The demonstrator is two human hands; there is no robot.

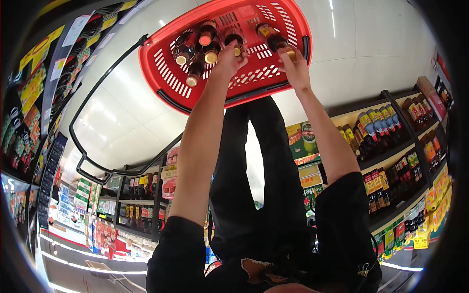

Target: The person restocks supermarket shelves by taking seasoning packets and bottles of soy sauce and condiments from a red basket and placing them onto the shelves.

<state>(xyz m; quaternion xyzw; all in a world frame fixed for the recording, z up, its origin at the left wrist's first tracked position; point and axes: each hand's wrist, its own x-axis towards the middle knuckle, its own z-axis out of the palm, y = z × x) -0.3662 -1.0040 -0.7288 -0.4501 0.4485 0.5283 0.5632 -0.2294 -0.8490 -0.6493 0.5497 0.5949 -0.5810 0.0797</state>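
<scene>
A red plastic shopping basket (pixel 264 72) with slotted walls is at the top of the view. Inside its left half lie several dark sauce bottles (pixel 184 46), one with a red cap (pixel 205 38) and others with pale gold caps. My left hand (pixel 231 61) reaches over the rim, its fingers closed around the capped end of a dark bottle (pixel 233 38). To the right, my right hand (pixel 294 68) grips another dark bottle (pixel 271 37) with a yellow label by its gold-capped neck. Both bottles are within the basket, their caps towards me.
The basket's black handle (pixel 80 141) hangs out to the left. Shelves of bottles (pixel 381 122) stand on the right, and more shelving (pixel 53 83) runs along the left. Beer cartons (pixel 304 139) are behind my legs (pixel 273 156). The floor (pixel 361 53) is pale and glossy.
</scene>
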